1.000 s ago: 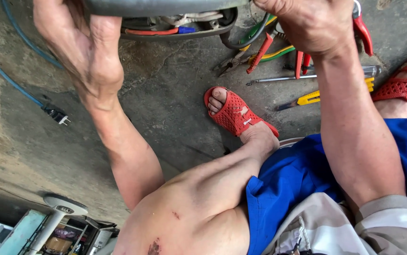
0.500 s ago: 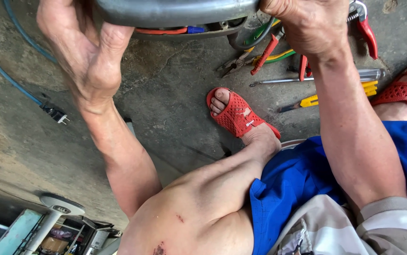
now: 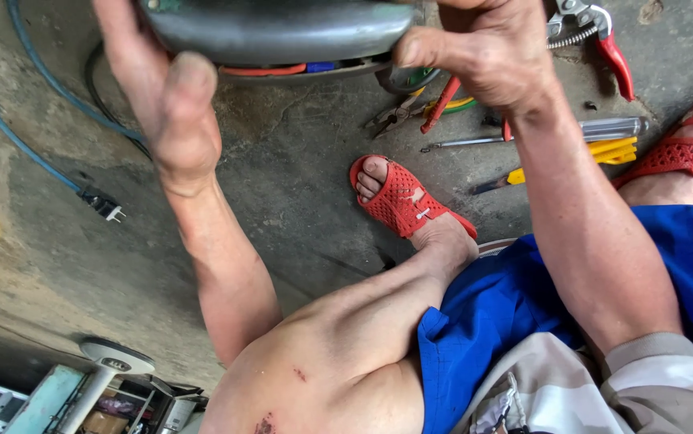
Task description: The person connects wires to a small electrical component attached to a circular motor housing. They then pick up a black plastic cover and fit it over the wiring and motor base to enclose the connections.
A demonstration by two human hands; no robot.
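The left hand (image 3: 171, 104) grips the near rim of a grey metal casing (image 3: 282, 28), thumb pressed up against the edge and fingers curled out of sight over the top. The right hand (image 3: 487, 56) closes on the same casing at its other end, thumb on the rim, so the casing hangs between both hands, above the concrete floor (image 3: 282, 193). The shell looks smooth, rigid and probably rather heavy, a little slippery; I judge the rolled rim is the safest place to hold, one hand on each side. Coloured wires (image 3: 282, 69) show under the casing. Below the casing, nearer to the person, is a foot in a red sandal (image 3: 399, 197). Beside the casing, on the floor, lie pliers (image 3: 399, 116), red-handled cutters (image 3: 596, 32) and a yellow-handled screwdriver (image 3: 572, 161)
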